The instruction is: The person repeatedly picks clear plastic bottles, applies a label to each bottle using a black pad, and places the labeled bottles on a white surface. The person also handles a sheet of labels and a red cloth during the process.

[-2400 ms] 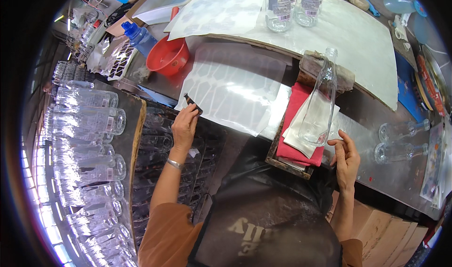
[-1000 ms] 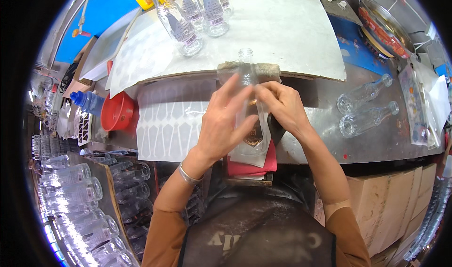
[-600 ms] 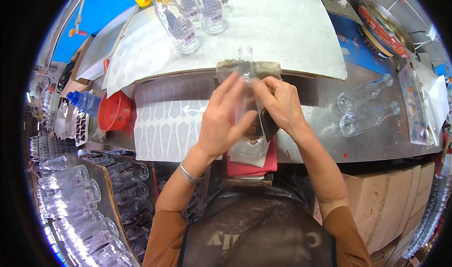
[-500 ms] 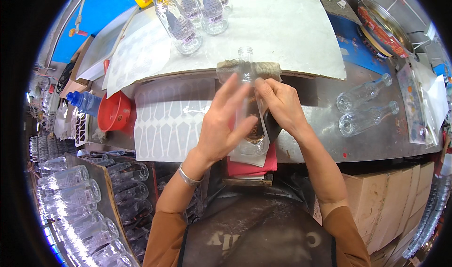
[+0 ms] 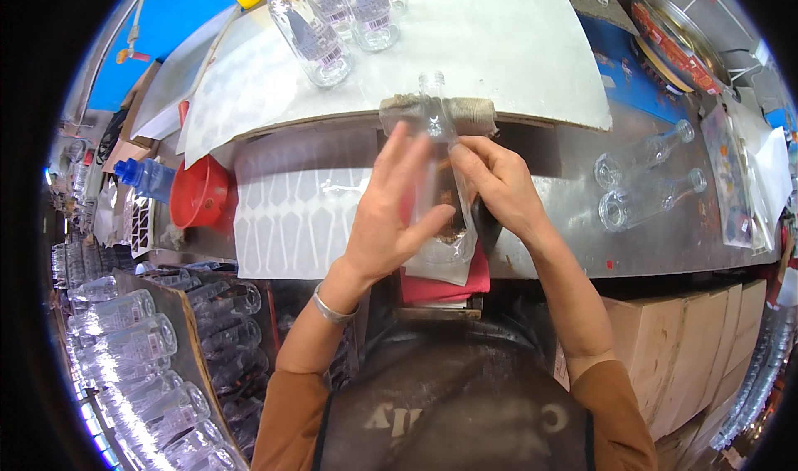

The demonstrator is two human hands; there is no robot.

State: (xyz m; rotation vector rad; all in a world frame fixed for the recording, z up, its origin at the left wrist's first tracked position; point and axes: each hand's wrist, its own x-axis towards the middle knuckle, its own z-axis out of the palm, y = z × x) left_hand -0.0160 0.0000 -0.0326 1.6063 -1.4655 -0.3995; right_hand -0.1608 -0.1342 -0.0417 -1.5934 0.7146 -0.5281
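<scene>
- The clear glass bottle lies between both hands over the near edge of the metal worktable, its long axis running away from the person, open neck at the far end and base toward the chest
- The neck rests on a folded brownish cloth pad; the base end sits above a red cloth and a pale sheet under it
- The left hand lies flat along the bottle's left side, fingers stretched and spread toward the neck, thumb pressed against the glass lower down (a steadying palm, not a closed fist)
- The right hand pinches the bottle's right side, fingertips curled at the upper body; whether it also pinches a label I cannot tell
- Both hands touch the bottle, so neither is nearer
- To the right, well apart, two empty bottles lie on their sides on bare metal
- Farther off, a white board carries upright labelled bottles at its left; its right part is bare
- Left of the hands lies a white patterned sheet, then a red funnel
- Below left, racks of bottles crowd that side
</scene>
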